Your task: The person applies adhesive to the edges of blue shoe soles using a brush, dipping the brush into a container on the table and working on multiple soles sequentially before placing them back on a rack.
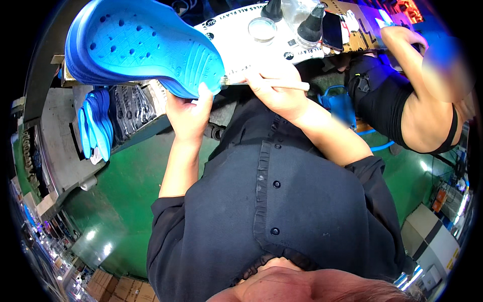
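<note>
A large blue foam shoe sole [146,45] with small holes and a ribbed end spreads across the upper left. Layered edges show along its left side; whether it is one piece or several stacked, I cannot tell. My left hand [188,113] grips the narrow end from below, its thumb on the near edge. In the fingers of my right hand [279,98] is a brush [294,84] with a pale handle. Its bristles touch or nearly touch the tip of the sole's narrow end.
Behind my hands, a white-covered table [236,43] bears a round dish [262,30], dark-topped bottles [310,25] and a black phone [332,31]. More blue soles [95,123] lie at left beside a machine [63,136]. Another person [382,95] sits at right near a blue stool [339,103].
</note>
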{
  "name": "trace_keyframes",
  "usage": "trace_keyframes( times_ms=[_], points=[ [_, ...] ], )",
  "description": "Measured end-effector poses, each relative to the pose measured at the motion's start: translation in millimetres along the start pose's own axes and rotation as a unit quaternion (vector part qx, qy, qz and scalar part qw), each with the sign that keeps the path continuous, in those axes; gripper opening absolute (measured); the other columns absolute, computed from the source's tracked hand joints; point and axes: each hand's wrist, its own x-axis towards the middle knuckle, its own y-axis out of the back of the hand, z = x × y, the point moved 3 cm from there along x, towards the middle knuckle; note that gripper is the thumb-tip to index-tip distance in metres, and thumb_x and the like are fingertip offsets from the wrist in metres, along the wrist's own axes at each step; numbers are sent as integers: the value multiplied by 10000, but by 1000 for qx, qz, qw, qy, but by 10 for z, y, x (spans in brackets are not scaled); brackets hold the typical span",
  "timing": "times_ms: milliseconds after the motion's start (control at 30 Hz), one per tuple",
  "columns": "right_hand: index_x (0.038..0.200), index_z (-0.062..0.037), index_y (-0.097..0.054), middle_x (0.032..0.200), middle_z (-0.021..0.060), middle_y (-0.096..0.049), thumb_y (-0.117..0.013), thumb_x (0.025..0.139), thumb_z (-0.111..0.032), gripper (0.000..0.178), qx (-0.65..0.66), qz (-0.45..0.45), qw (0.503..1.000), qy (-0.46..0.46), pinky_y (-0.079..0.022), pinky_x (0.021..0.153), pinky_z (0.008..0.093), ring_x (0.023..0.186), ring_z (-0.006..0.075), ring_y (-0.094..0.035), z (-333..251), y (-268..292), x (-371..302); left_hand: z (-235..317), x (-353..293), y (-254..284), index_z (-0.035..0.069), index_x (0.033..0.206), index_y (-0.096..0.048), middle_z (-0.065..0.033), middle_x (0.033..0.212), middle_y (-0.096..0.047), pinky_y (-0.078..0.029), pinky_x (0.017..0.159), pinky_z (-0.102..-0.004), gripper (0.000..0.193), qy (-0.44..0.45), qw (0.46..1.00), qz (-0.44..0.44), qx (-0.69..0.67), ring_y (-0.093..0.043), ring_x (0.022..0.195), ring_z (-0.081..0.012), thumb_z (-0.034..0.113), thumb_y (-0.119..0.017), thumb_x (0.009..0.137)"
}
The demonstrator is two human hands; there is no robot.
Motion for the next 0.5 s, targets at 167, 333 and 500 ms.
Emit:
trace_keyframes(
  times_ms=[167, 333, 500],
  points=[
    [752, -2, -635, 658, 94, -601, -557, 792, -68, 110, -63, -4, 997, 43, -424, 536, 273, 587, 204, -563, -48, -17, -13, 32, -11, 6, -16, 1043, -457, -109, 926, -586, -459, 735, -274, 367, -32, 999, -8, -3, -578, 815, -163, 76, -623, 729],
    [743, -10, -638, 647, 89, -599, -556, 797, -85, 123, -32, 9, 999, -21, -426, 532, 275, 583, 200, -564, -54, 31, -67, 40, -52, 42, -21, 1091, -419, -120, 987, -556, -439, 789, -283, 405, 0, 999, -36, 33, -559, 871, -171, 44, -610, 739],
    [740, -11, -641, 647, 89, -601, -553, 804, -104, 143, -32, -26, 998, 37, -433, 536, 276, 586, 197, -567, -24, -28, -22, 37, -55, 13, -28, 1111, -408, -130, 1021, -545, -430, 822, -291, 420, 7, 997, -59, 39, -553, 908, -183, 41, -606, 748]
  ],
)
